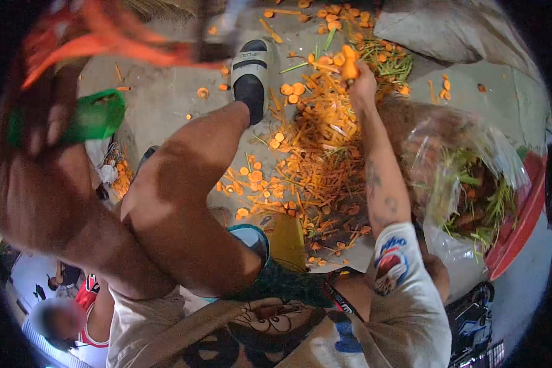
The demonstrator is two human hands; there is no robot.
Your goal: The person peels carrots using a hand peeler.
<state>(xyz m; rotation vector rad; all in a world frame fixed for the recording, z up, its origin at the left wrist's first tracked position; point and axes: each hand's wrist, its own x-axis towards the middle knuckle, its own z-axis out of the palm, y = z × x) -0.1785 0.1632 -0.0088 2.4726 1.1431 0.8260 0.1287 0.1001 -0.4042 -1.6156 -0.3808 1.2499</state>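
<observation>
My right hand (364, 84) is closed around a bright orange carrot (349, 62), over a heap of carrot peelings (325, 144) on the floor. Round carrot slices and green stem pieces are mixed through the heap. At the far left, my left hand (46, 119) is smeared by motion, its fingers overlapping a green plastic object (101, 115). Above it, a blurred orange-red object (110, 40) spans the upper left; I cannot tell what it is or whether my left hand holds it.
A clear plastic bag (454, 202) of greens and trimmings stands at the right, against a red rim (524, 214). A grey sack (448, 30) lies at the upper right. My slippered foot (250, 67) rests beside the peelings. Another person (92, 313) is at the lower left.
</observation>
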